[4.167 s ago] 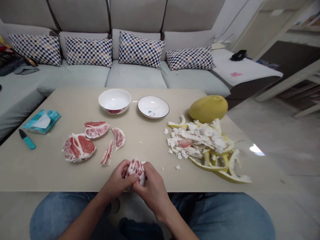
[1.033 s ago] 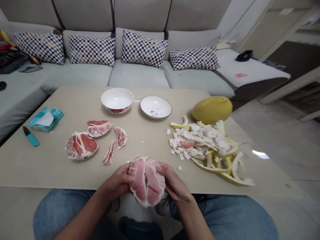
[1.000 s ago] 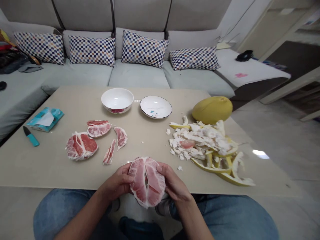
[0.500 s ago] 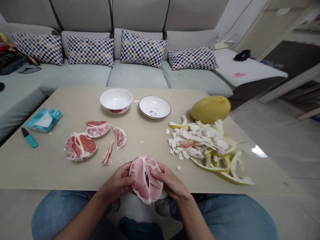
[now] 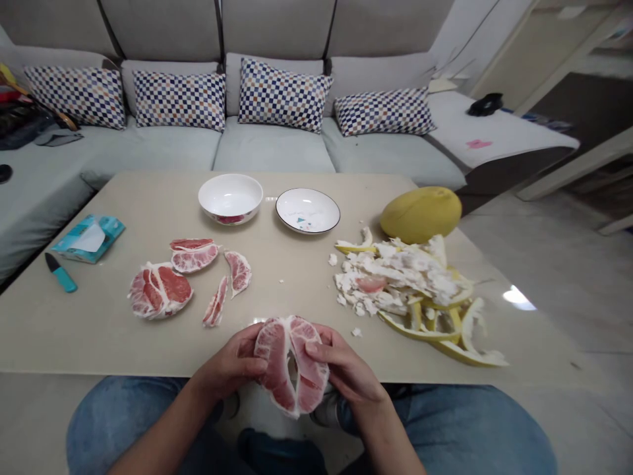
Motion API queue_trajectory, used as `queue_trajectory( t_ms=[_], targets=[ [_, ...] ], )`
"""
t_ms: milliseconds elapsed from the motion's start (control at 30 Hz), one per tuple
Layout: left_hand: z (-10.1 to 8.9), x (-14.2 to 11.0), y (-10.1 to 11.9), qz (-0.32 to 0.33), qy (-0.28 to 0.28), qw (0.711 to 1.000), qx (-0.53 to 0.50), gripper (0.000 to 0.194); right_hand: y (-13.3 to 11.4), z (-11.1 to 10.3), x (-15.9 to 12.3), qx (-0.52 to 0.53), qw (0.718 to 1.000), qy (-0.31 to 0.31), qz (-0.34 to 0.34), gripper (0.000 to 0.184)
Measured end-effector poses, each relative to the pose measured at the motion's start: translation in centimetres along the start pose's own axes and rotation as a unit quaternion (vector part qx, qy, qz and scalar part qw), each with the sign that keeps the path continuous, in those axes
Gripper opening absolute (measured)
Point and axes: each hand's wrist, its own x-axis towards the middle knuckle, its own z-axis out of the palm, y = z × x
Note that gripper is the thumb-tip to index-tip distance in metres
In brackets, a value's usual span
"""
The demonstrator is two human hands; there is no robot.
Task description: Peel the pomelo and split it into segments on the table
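A peeled pink pomelo chunk [image 5: 291, 364] of several joined segments is held at the table's near edge, above my lap. My left hand [image 5: 232, 363] grips its left side with curled fingers. My right hand [image 5: 346, 369] grips its right side, thumb pressed onto the flesh. A gap shows between the middle segments. On the beige table [image 5: 297, 277], a larger pomelo chunk [image 5: 159, 290] and loose segments [image 5: 192, 255] [image 5: 239, 270] [image 5: 214, 310] lie to the left.
A white bowl [image 5: 230, 196] and a shallow plate [image 5: 307, 210] stand at the table's back. A whole yellow pomelo [image 5: 420, 214] and a pile of peel and pith [image 5: 410, 284] lie to the right. A teal knife [image 5: 60, 272] and a tissue pack [image 5: 89, 237] sit far left. A sofa with checked cushions is behind.
The chunk has turned so its flesh faces up, and the gap between its middle segments has widened. My right thumb has moved onto the flesh.
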Motion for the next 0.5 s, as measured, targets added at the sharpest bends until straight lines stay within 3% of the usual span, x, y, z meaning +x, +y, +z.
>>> queue_trajectory(
  t_ms=[100, 233, 333, 500],
  targets=[
    [-0.1, -0.2, -0.2, 0.024, -0.006, 1.000, -0.018, 0.064, -0.3, 0.1, -0.1, 0.013, 1.000, 0.002, -0.001, 0.037],
    [-0.6, -0.6, 0.5, 0.062, -0.010, 0.997, -0.039, 0.032, -1.7, -1.3, -0.6, 0.047, 0.990, 0.116, -0.060, 0.030],
    [-0.6, -0.7, 1.1, 0.080, 0.050, 0.995, -0.007, 0.032, -2.6, -2.8, -1.2, 0.020, 0.978, 0.187, -0.094, 0.031],
    [-0.3, 0.2, 0.3, 0.120, 0.130, 0.984, 0.029, 0.038, -2.2, -3.8, -1.5, -0.074, 0.958, 0.241, -0.139, 0.034]
  ],
)
